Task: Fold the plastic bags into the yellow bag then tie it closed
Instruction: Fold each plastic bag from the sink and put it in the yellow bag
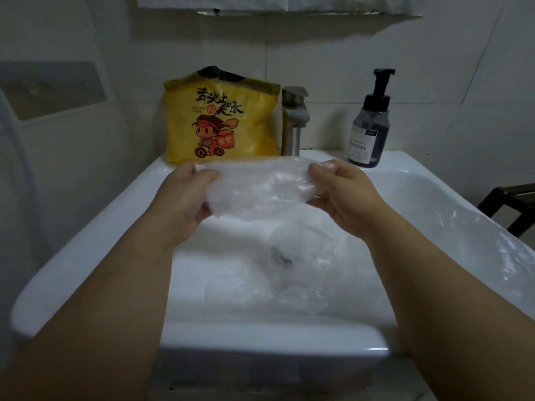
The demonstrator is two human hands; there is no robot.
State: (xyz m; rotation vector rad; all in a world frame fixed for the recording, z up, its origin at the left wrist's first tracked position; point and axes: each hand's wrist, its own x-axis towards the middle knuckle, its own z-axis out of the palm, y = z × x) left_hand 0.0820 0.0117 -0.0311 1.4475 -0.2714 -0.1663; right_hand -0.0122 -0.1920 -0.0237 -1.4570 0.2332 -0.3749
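Plastic bags [304,264], thin, clear and crinkled, lie loose in the glossy white sink [86,241] at frame centre. Upper centre, the yellow bag [221,120] stands against the wall. Folding looks like the step in hand: left hand [185,198] and right hand [344,195] pinch the ends of one clear bag [260,189], stretched flat. It probably needs folding smaller next.

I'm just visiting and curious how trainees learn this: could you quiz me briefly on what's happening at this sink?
1. True or false: the left hand and right hand both grip one clear plastic bag.
2. What stands between the yellow bag and the soap bottle? A tap, B cup, C kettle.
3. Fill in: more clear bags lie in the ____.
Key: 1 true; 2 A; 3 sink.
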